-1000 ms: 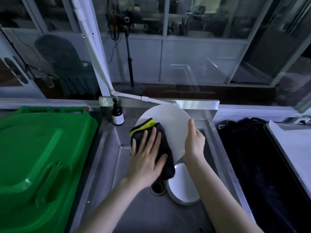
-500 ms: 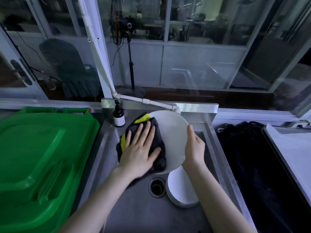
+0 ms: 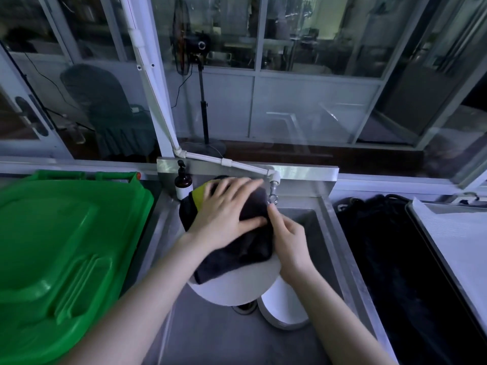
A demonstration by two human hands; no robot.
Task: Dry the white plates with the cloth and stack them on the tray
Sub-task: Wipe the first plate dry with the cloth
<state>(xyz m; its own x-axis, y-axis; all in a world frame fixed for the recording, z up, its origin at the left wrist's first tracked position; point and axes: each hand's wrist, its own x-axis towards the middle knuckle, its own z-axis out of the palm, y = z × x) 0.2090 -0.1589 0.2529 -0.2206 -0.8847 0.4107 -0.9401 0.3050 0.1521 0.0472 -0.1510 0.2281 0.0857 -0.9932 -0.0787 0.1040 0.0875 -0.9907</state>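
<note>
I hold a round white plate (image 3: pixel 237 288) over the steel sink (image 3: pixel 329 248), tilted toward me. My left hand (image 3: pixel 226 209) lies flat with spread fingers on a dark cloth (image 3: pixel 245 248) with a yellow edge, pressing it against the plate's upper face. My right hand (image 3: pixel 290 241) grips the plate's right rim. The cloth hides most of the plate; only its lower part shows. Another white plate (image 3: pixel 282 309) rests in the sink basin below, partly behind the held one. A grey tray (image 3: pixel 448 233) sits at the far right.
A large green bin lid (image 3: pixel 58 254) fills the left side. A brown pump bottle (image 3: pixel 183 183) stands at the sink's back left corner, near the white tap pipe (image 3: pixel 272 180). Dark fabric (image 3: pixel 390 272) lies between the sink and the tray. The drain (image 3: pixel 245 308) shows under the plate.
My left hand has swept the cloth up and to the right across the plate, now covering its top. The plate has tipped lower toward me, and my right hand has shifted along its rim.
</note>
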